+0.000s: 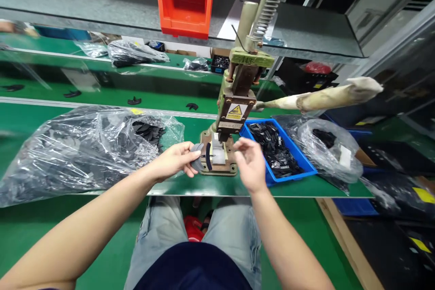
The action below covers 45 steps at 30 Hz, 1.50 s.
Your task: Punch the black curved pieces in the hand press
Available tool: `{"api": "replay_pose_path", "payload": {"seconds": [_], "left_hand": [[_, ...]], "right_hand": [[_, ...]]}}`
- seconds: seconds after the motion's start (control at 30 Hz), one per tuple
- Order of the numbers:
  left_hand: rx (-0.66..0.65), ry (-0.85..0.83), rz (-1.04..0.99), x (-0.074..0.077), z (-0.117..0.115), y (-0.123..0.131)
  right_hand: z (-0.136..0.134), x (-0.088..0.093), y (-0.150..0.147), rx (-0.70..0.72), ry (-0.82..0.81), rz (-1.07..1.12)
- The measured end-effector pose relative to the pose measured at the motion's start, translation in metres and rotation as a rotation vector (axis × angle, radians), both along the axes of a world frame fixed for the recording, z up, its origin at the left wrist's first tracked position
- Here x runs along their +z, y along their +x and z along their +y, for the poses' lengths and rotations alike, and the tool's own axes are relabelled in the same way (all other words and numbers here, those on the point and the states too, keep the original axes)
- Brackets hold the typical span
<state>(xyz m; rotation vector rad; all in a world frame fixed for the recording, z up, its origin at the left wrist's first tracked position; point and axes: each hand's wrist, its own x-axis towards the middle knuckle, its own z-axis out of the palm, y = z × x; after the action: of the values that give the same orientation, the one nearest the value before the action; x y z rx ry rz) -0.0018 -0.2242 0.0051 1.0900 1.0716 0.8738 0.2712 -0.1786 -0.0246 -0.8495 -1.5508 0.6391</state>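
Note:
My left hand (176,159) is closed on several grey curved pieces (197,158), held fanned at the left edge of the press base (231,170). Just right of them, a black curved strip (208,156) sits at the fixture, beside a pale metal block (219,156). My right hand (250,163) hovers at the right side of the base, slightly blurred. Its fingers are curled, thumb apart from the forefinger, and nothing shows between them. Above the block stands the hand press (234,104), with a warning label on its front.
A long wrapped lever (322,95) juts right from the press. Left lies a clear bag of dark pieces (84,149); right stand a blue bin of black parts (295,154) and another bag (329,145). An orange bin (185,4) overhangs. Black parts (192,106) lie on the green strip behind.

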Motion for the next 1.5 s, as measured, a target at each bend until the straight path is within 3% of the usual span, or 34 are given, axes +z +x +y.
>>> {"api": "replay_pose_path", "payload": {"seconds": [0.07,0.17,0.4,0.57,0.67,0.8,0.93,1.03,1.13,1.27,1.33,1.43,1.5], "left_hand": [[-0.011,-0.003,0.001,0.001,-0.013,0.003],[-0.040,-0.012,0.005,-0.001,-0.026,0.012],[-0.076,-0.031,0.024,-0.005,-0.033,0.024],[-0.145,-0.159,-0.017,-0.011,-0.025,0.023],[-0.163,-0.134,0.035,-0.012,-0.020,0.020],[-0.113,0.041,0.219,-0.009,-0.019,0.017],[0.092,0.467,0.519,-0.002,-0.026,0.023],[-0.006,0.631,0.641,-0.004,-0.030,0.035],[-0.052,0.486,0.566,-0.020,-0.023,0.042],[-0.139,0.151,0.252,-0.045,-0.011,0.040],[-0.127,0.099,0.163,-0.050,-0.010,0.040],[0.014,0.127,0.086,-0.049,-0.011,0.044],[-0.002,0.108,0.001,-0.047,-0.012,0.048]], "right_hand": [[-0.019,-0.031,-0.016,0.189,-0.193,-0.049],[-0.040,-0.049,-0.036,0.321,-0.256,-0.076],[-0.054,-0.044,-0.049,0.282,-0.167,-0.056],[-0.059,-0.042,-0.043,0.283,-0.107,-0.113],[-0.057,-0.037,-0.034,0.306,-0.075,-0.203],[-0.052,-0.031,-0.020,0.278,0.094,-0.475],[-0.048,-0.030,-0.013,0.216,0.258,-0.624],[-0.049,-0.029,-0.012,0.219,0.365,-0.673],[-0.044,-0.033,-0.010,0.210,0.452,-0.692],[-0.037,-0.039,-0.004,0.238,0.508,-0.650],[-0.037,-0.040,0.000,0.254,0.504,-0.625],[-0.036,-0.035,0.008,0.254,0.476,-0.609],[-0.037,-0.028,0.014,0.287,0.441,-0.612]]}}
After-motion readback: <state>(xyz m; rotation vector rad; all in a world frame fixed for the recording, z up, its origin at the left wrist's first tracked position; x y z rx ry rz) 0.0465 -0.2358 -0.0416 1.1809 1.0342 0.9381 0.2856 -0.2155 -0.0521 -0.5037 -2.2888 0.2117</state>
